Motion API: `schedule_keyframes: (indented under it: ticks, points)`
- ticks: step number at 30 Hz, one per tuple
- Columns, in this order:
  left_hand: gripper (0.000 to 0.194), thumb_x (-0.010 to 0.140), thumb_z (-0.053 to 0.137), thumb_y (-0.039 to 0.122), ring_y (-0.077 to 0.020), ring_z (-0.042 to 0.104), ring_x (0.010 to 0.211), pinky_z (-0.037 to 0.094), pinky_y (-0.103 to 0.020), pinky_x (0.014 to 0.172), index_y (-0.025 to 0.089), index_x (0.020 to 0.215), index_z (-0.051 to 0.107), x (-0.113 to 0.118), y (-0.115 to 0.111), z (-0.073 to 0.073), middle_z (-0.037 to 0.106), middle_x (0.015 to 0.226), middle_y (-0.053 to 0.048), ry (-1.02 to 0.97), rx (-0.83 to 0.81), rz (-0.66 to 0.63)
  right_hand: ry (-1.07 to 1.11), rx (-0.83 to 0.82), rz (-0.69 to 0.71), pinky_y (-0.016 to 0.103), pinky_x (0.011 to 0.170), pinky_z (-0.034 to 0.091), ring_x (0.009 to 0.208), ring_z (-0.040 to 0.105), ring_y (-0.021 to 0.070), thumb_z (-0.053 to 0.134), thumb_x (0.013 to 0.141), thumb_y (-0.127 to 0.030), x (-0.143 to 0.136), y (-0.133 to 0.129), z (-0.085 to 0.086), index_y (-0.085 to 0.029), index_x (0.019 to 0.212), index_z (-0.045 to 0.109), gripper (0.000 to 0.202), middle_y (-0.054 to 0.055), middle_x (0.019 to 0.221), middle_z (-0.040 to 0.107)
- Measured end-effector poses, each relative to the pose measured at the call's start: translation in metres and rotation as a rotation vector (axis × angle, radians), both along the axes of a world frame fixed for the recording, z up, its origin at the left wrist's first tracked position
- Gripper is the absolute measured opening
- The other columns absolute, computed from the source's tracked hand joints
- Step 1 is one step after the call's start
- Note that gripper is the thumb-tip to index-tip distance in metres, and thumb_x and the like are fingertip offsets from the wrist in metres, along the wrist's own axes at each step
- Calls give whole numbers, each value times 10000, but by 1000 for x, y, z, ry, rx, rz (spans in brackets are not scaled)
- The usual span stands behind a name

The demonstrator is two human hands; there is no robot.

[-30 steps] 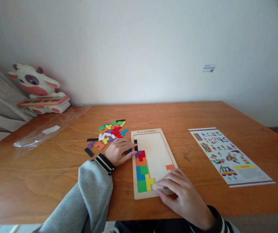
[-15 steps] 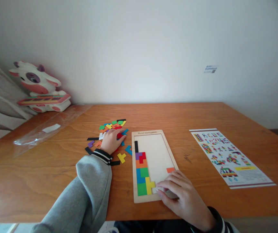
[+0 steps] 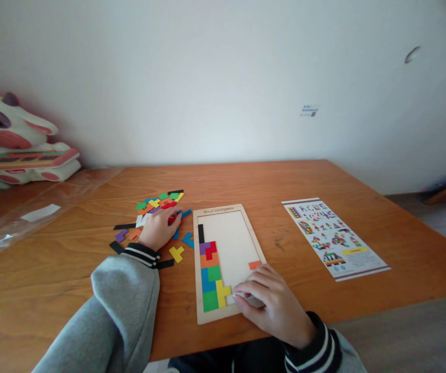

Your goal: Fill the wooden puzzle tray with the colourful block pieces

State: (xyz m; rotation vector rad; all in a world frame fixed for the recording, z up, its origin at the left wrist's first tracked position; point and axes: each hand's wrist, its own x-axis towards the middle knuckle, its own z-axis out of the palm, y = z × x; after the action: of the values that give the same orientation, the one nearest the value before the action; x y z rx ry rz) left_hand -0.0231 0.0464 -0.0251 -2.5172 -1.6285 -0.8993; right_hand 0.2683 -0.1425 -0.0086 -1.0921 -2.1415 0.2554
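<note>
My left hand (image 3: 156, 229) is over a pile of flat coloured wooden puzzle pieces, its fingers curled down. A red puzzle piece (image 3: 171, 220) shows between its thumb and fingers. A blue puzzle piece (image 3: 187, 239) and a yellow puzzle piece (image 3: 177, 254) lie between this hand and the wooden puzzle board (image 3: 201, 317). Green, yellow, blue, orange, red, purple and black pieces line the board's left side. My right hand (image 3: 267, 300) rests on the board's lower right, thumb and forefinger closed together; what is at their tips is unclear. An orange piece (image 3: 254, 264) lies just above its knuckles.
A printed pattern sheet (image 3: 334, 238) lies right of the board on the wooden table (image 3: 223, 178). Clear plastic wrapping (image 3: 71, 194) lies at the left, in front of a cow-shaped toy keyboard (image 3: 24, 158). A white wall stands behind the table.
The view has turned to the right, so everything sits further left in the picture. Both hands keep about the same places over the pile and on the board.
</note>
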Motion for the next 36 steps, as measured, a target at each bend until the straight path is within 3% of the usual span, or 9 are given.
schedule_keyframes:
  ticks: [5,9,12,14,21,24,29,36]
  points:
    - [351,930,533,466,-229,736,816,590,-332,767,200,1049,728,9,-4,8,784,930,-59,-182,-95,-3,3,9,-9,331,751,463,697,592,160,606,926,-212,-1,0,-1,-227,873,659,77,-10,717,669]
    - [383,925,551,509,-217,730,844,591,-325,789,193,1070,713,31,-8,14,780,964,-57,-325,-187,-101,-10,13,-11,324,759,467,688,596,154,616,917,-204,-1,1,1,-231,857,653,76,-18,705,663]
    - [389,921,555,519,-208,727,789,593,-318,735,190,1054,714,47,-11,10,774,896,-48,-346,-279,-162,-8,15,-4,324,756,471,690,599,155,632,907,-210,-1,1,2,-230,860,652,54,-14,723,674]
    - [383,930,546,523,-209,717,771,590,-334,740,197,1025,723,53,-11,6,766,876,-48,-290,-257,-195,-2,10,-1,324,743,472,694,600,157,637,905,-212,-1,0,2,-228,861,650,50,-11,730,678]
    - [266,979,533,379,-236,675,977,537,-409,911,199,1033,720,49,-10,3,745,1054,-89,-112,74,-292,15,-11,11,332,740,470,704,596,165,631,913,-201,0,0,-1,-228,886,651,43,-6,745,684]
    - [251,991,517,324,-228,674,999,529,-396,896,211,1114,704,47,-17,5,748,1088,-83,-26,74,-382,11,-18,10,344,756,468,710,596,167,631,914,-199,0,0,-1,-229,894,654,43,-7,756,689]
    - [320,988,515,366,-256,665,1115,519,-415,927,225,1233,665,43,-25,4,732,1182,-93,175,35,-504,7,-14,10,343,747,468,708,594,167,624,918,-195,0,-1,0,-224,896,661,53,-5,753,688]
    - [345,997,498,372,-249,693,1070,555,-412,937,198,1256,646,36,-23,1,727,1190,-97,155,58,-441,25,4,11,334,742,444,711,593,164,635,912,-181,0,-1,-4,-221,899,653,46,-9,762,692]
